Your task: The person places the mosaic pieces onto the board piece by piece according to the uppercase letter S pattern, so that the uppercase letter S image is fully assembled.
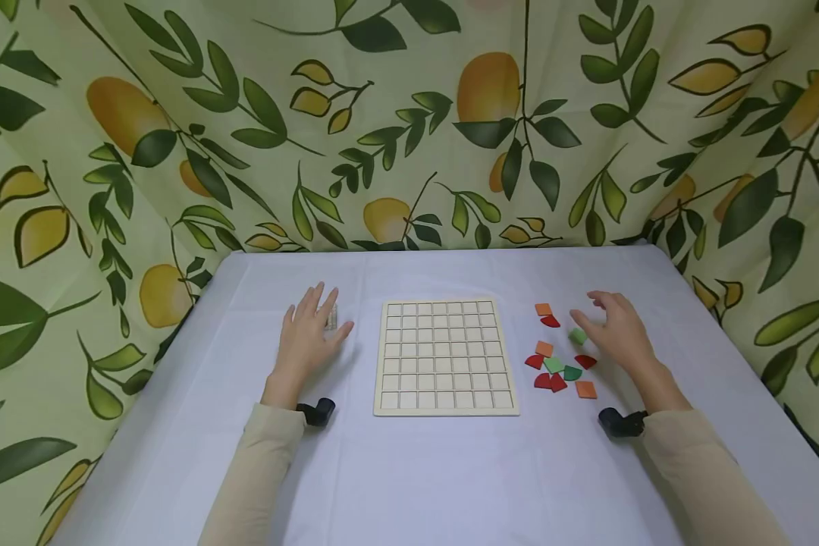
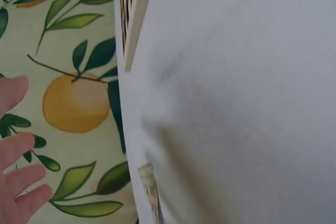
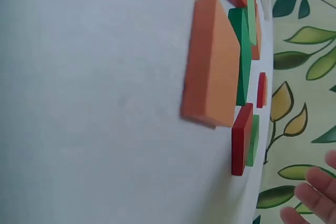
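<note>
My left hand (image 1: 309, 334) hovers over the left part of the table, its fingers spread and holding nothing. Beneath its fingers a small patterned piece (image 1: 331, 317) is partly hidden. To its right lies a pale wooden grid board (image 1: 445, 358) with square cells. On the right side, my right hand (image 1: 617, 330) is held above the table with loosely bent fingers and nothing in them. Nearest to it is a light green square block (image 1: 578, 336). Around it lie a red quarter-round block (image 1: 585, 362), a dark green one (image 1: 572, 373) and an orange square block (image 3: 218, 66).
The white-clothed table (image 1: 437, 478) bears more loose blocks right of the board, among them an orange square (image 1: 544, 349) and several red quarter-rounds. A fruit-patterned curtain (image 1: 409, 136) hangs behind the table and at both sides. Each wrist carries a black camera (image 1: 621, 422).
</note>
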`<state>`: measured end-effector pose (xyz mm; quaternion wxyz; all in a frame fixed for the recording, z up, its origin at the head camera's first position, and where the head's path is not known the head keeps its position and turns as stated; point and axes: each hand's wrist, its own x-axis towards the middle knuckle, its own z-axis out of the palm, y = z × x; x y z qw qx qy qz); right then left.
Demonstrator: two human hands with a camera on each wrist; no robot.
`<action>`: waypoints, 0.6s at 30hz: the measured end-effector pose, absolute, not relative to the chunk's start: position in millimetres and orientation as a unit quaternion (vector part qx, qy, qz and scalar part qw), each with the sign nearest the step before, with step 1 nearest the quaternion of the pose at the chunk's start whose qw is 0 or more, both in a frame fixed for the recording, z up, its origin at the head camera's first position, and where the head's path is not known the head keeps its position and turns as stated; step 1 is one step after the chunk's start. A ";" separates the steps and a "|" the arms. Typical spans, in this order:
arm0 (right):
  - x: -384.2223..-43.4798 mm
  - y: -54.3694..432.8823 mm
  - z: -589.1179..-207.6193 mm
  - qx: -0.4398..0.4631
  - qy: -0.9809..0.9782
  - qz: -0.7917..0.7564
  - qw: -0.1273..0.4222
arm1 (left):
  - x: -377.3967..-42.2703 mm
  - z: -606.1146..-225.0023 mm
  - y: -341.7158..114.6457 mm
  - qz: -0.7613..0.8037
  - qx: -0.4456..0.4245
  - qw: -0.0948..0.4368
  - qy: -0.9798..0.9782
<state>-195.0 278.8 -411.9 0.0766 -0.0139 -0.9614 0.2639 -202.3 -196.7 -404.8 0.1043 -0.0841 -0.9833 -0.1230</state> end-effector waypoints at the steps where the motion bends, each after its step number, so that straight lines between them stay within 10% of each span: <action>1: -193.1 280.0 -413.1 -0.010 -0.960 0.269 0.075 | -200.2 -406.1 -195.8 -0.130 -0.096 0.105 -0.981; 18: -176.4 302.7 -425.4 0.022 -0.939 0.335 -0.070 | -167.0 -416.3 -169.5 -0.169 -0.257 0.022 -0.951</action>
